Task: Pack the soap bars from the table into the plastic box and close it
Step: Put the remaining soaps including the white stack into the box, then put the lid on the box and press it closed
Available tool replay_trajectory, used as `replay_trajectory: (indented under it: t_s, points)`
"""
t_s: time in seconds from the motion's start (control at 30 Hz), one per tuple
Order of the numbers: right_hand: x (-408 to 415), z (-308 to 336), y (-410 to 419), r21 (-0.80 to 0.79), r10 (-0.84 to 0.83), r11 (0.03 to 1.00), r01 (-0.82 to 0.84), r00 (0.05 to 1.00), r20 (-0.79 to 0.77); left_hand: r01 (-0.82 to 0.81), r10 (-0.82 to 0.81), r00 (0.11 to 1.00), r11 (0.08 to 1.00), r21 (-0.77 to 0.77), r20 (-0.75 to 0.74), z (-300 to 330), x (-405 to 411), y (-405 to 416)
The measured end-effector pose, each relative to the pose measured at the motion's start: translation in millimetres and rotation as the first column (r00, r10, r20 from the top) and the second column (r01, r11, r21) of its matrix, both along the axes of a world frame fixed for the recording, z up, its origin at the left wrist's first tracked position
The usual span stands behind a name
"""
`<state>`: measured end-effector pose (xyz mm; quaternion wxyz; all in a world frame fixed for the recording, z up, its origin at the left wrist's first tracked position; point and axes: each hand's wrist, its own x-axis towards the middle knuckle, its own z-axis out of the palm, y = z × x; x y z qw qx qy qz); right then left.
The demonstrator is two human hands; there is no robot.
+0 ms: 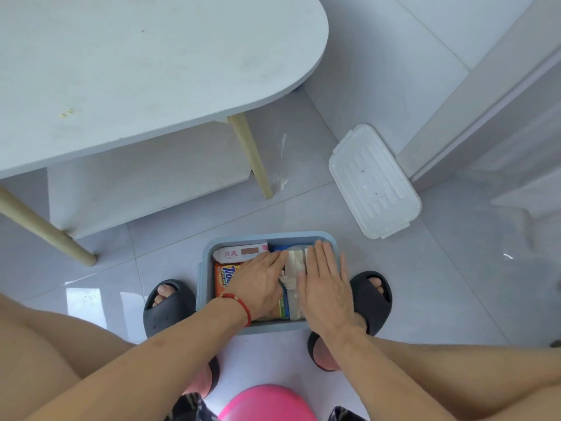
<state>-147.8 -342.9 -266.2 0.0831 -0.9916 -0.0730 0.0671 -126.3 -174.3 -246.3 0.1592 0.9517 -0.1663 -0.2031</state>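
A light blue plastic box (204,287) sits on the floor between my feet, filled with wrapped soap bars. A white and pink soap bar (239,253) lies at its far left, an orange soap bar (224,276) below it, and clear-wrapped pale soap bars (296,262) in the middle. My left hand (258,282) lies flat, palm down, on the soaps at the left. My right hand (323,284) rests flat on the soaps at the right. Neither hand grips anything. The box's white lid (375,180) lies on the floor, apart, to the far right.
A white oval table (121,71) with pale wooden legs (252,156) stands at the upper left, its top bare. A pink stool (267,404) is under me. Black slippers (165,305) flank the box. A white wall and door frame (485,117) run along the right.
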Motion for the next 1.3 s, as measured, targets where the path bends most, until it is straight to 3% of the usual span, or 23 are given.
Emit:
replay_trajectory:
  t_s: [0.07, 0.2, 0.3, 0.4, 0.47, 0.63, 0.7, 0.83, 0.97, 1.03, 1.1, 1.17, 1.23, 1.3]
  points:
    - [11.7, 5.4, -10.7, 0.089, -0.053, 0.995, 0.044, 0.993, 0.104, -0.090, 0.091, 0.996, 0.993, -0.071, 0.013, 5.7, 1.8, -1.1]
    - [58.2, 14.1, -46.9, 0.241, -0.290, 0.937, 0.252, 0.947, 0.139, -0.211, 0.217, 0.976, 0.962, -0.172, 0.018, 13.7, 13.6, -1.9]
    - [101.7, 24.7, -86.8, 0.258, -0.537, 0.834, 0.488, 0.825, 0.175, -0.320, 0.330, 0.944, 0.919, -0.230, 0.002, 19.6, 26.9, -0.6]
    - [128.2, 27.5, -123.9, 0.271, -0.693, 0.704, 0.657, 0.718, 0.062, -0.426, 0.434, 0.901, 0.872, -0.240, -0.022, 23.4, 35.5, 5.2]
    - [137.0, 21.7, -138.4, 0.279, -0.715, 0.660, 0.698, 0.697, -0.052, -0.473, 0.477, 0.878, 0.851, -0.228, -0.037, 25.4, 37.7, 10.3]
    - [143.1, 6.3, -135.3, 0.373, -0.695, 0.631, 0.680, 0.709, -0.116, -0.511, 0.513, 0.857, 0.838, -0.190, -0.039, 27.4, 32.6, 22.7]
    - [140.6, 5.5, -130.6, 0.466, -0.689, 0.529, 0.709, 0.680, -0.251, -0.511, 0.513, 0.858, 0.839, -0.186, -0.042, 27.6, 30.0, 23.7]
    - [134.0, 14.3, -121.3, 0.679, -0.647, 0.191, 0.709, 0.611, -0.456, -0.507, 0.512, 0.859, 0.842, -0.183, -0.019, 31.5, 29.8, 21.4]
    - [115.5, 30.6, -107.9, 0.799, -0.583, 0.188, 0.571, 0.719, -0.377, -0.597, 0.621, 0.784, 0.758, -0.261, 0.010, 42.0, 39.0, 15.9]
    - [103.6, 43.5, -102.5, 0.847, -0.529, 0.216, 0.486, 0.787, -0.316, -0.643, 0.663, 0.744, 0.680, -0.351, -0.080, 48.4, 45.9, 11.6]
    - [93.8, 57.6, -96.2, 0.887, -0.436, 0.242, 0.394, 0.861, -0.263, -0.734, 0.724, 0.654, 0.536, -0.417, -0.220, 56.6, 55.2, 10.6]
    - [85.6, 70.2, -89.7, 0.901, -0.332, 0.302, 0.313, 0.920, -0.208, -0.867, 0.776, 0.436, 0.225, -0.445, -0.456, 65.4, 65.6, 16.2]
    - [78.4, 78.3, -86.4, 0.909, -0.231, 0.329, 0.256, 0.955, -0.186, -0.906, 0.679, 0.210, -0.136, -0.401, -0.703, 74.6, 74.5, 30.5]
    - [71.9, 83.8, -86.5, 0.936, -0.122, 0.241, 0.256, 0.965, -0.233, -0.861, 0.474, 0.128, -0.382, -0.335, -0.871, 78.7, 81.8, 52.9]
